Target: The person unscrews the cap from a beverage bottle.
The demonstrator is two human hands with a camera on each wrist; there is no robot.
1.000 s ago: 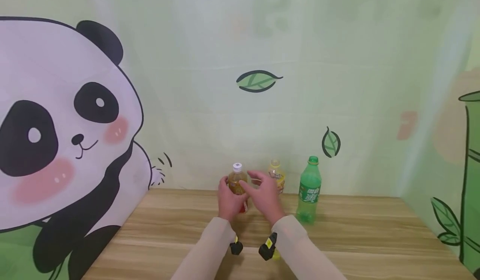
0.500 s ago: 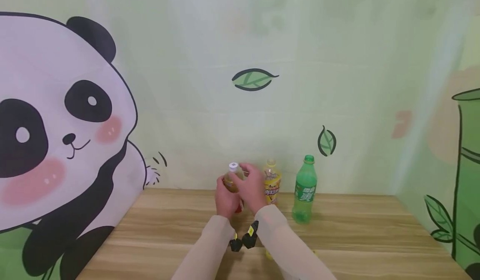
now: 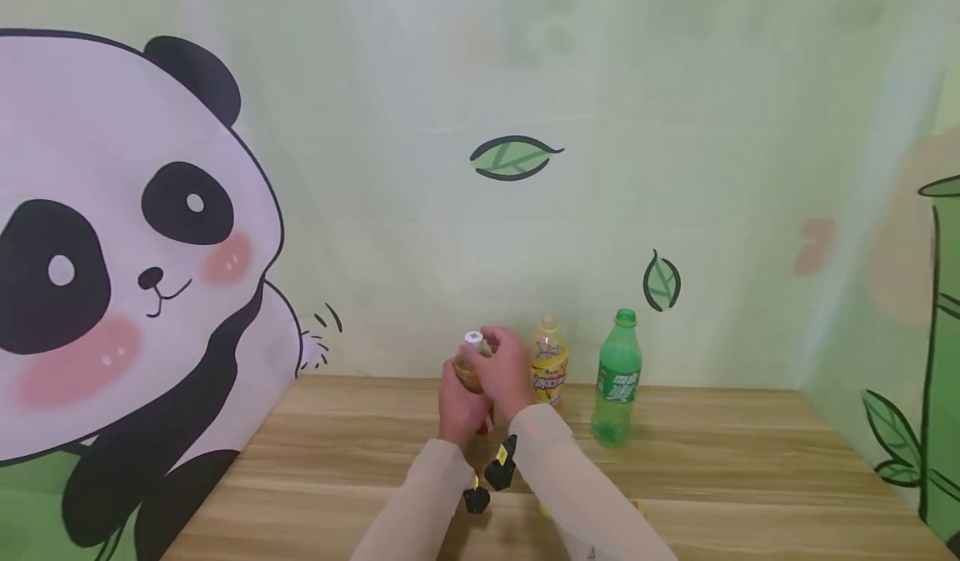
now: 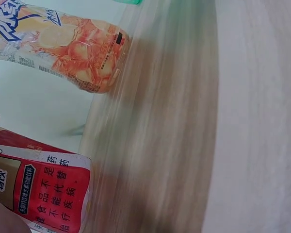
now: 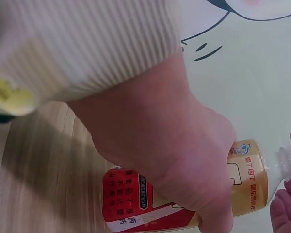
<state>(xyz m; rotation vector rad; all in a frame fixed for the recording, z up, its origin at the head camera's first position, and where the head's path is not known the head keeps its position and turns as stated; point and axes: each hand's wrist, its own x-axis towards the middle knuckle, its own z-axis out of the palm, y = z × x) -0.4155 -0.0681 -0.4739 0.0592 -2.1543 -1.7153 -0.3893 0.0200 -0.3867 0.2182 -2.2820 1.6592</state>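
My left hand grips the body of a drink bottle with a red and gold label and a white cap. In the right wrist view the same left hand wraps round the label, and the clear neck points right. The right hand pinches the cap between thumb and fingers; its fingertips show at that view's right edge. In the left wrist view the bottle's red lower label shows close up, with part of the left hand beside it.
Right of the hands stand a yellow-labelled bottle and a green bottle, both uncapped, on the wood-grain table. Small yellow things lie partly hidden under the right forearm. A panda-printed curtain hangs behind.
The right hand has moved left from beside the bottle to its cap, uncovering more of the yellow-labelled bottle. The left hand keeps its grip; the held bottle's top sits slightly lower.
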